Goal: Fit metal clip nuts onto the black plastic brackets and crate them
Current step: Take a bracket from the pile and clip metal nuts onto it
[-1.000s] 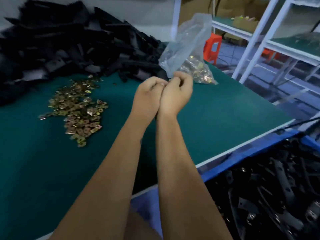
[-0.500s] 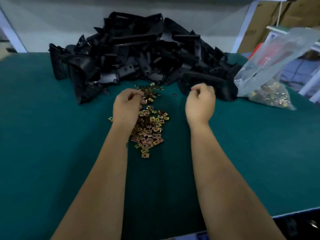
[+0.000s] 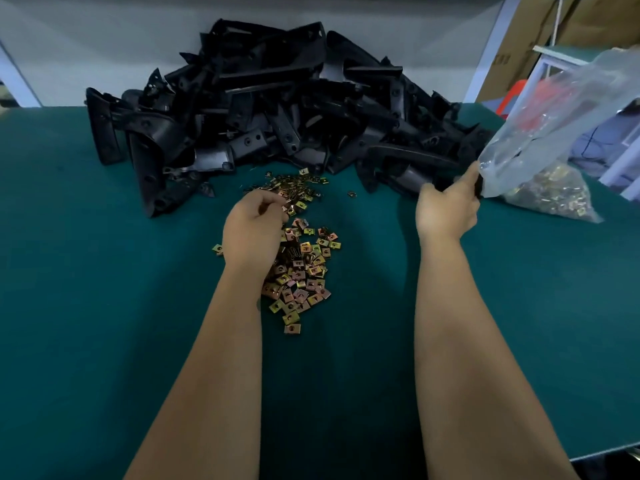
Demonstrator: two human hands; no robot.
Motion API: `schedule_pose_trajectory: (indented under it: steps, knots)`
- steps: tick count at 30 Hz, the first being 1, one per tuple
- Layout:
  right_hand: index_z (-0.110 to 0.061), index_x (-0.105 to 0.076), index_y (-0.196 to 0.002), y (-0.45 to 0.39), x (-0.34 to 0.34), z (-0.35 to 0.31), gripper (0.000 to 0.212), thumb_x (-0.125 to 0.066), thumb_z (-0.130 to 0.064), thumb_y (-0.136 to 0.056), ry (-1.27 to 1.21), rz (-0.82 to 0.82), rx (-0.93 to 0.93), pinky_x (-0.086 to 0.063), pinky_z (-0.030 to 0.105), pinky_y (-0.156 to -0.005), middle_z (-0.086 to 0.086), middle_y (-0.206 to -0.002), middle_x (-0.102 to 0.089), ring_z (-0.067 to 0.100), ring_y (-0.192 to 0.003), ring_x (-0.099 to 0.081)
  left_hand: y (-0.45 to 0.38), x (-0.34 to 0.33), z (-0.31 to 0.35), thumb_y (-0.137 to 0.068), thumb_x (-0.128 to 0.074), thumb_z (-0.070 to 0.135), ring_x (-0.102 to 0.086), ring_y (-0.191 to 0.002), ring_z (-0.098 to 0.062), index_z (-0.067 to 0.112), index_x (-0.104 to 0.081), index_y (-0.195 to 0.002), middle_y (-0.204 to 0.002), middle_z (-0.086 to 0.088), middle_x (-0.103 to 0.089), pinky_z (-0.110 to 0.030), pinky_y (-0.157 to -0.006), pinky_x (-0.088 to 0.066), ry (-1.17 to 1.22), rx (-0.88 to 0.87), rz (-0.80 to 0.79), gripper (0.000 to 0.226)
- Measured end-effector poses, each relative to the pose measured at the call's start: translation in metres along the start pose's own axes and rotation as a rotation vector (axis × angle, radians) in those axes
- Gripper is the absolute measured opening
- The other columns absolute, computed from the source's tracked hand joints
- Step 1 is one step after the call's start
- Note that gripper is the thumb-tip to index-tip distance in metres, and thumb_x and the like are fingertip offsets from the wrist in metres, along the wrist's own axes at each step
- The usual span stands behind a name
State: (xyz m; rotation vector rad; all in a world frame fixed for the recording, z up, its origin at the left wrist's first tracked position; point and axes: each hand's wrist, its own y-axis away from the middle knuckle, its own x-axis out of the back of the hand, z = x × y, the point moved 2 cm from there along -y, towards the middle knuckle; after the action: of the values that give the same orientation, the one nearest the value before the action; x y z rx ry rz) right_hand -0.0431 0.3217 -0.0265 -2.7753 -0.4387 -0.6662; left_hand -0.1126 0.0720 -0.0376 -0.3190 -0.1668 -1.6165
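Observation:
A pile of black plastic brackets (image 3: pixel 277 98) lies at the back of the green table (image 3: pixel 104 306). In front of it spreads a heap of small brass-coloured metal clip nuts (image 3: pixel 304 268). My left hand (image 3: pixel 254 230) rests on this heap, its fingers curled down and pinching nuts at the far side. At the pile's right edge, my right hand (image 3: pixel 448 206) grips the end of a black bracket (image 3: pixel 415 157). The crate is out of view.
A clear plastic bag (image 3: pixel 554 133) with more clip nuts in its bottom stands at the right, touching my right hand's fingertips. White shelf posts and cardboard boxes (image 3: pixel 571 26) rise behind it. The table's front edge runs at the lower right.
My view swung left from the table corner to the bracket pile. My hands parted: the left went down onto the nut heap, the right reached out right and took hold of a bracket.

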Motion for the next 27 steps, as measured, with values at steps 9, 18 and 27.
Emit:
schedule_pose_trajectory:
  steps: [9, 18, 27]
  knots:
    - [-0.028, -0.005, -0.157, -0.004, -0.004, -0.001, 0.087, -0.057, -0.023, -0.088, -0.006, -0.027, 0.05, -0.03, 0.044, -0.113, 0.004, -0.154, -0.035, 0.027, -0.139, -0.031, 0.005, 0.001, -0.003, -0.097, -0.046, 0.017, -0.052, -0.062, -0.004, 0.035, -0.066, -0.087, -0.081, 0.012, -0.068, -0.017, -0.056, -0.042, 0.01, -0.022, -0.079, 0.029]
    - [-0.02, -0.069, -0.108, 0.006, -0.002, -0.011, 0.02, -0.059, -0.029, -0.093, -0.201, 0.278, 0.227, -0.04, 0.023, -0.087, -0.01, -0.082, -0.062, 0.014, -0.093, -0.056, 0.003, 0.0, -0.004, -0.096, -0.046, 0.017, -0.052, -0.062, -0.003, 0.036, -0.065, -0.086, -0.08, 0.012, -0.068, -0.022, -0.059, -0.044, 0.008, -0.038, -0.076, 0.029]
    - [-0.015, -0.061, -0.077, 0.063, -0.017, -0.029, 0.017, -0.069, -0.004, -0.087, -0.908, 0.222, -0.059, -0.054, 0.023, -0.068, -0.005, -0.06, -0.064, 0.008, -0.063, -0.062, 0.003, 0.001, -0.001, -0.095, -0.047, 0.016, -0.056, -0.068, -0.011, 0.034, -0.068, -0.089, -0.079, 0.012, -0.069, -0.029, -0.064, -0.047, 0.015, -0.032, -0.073, 0.028]
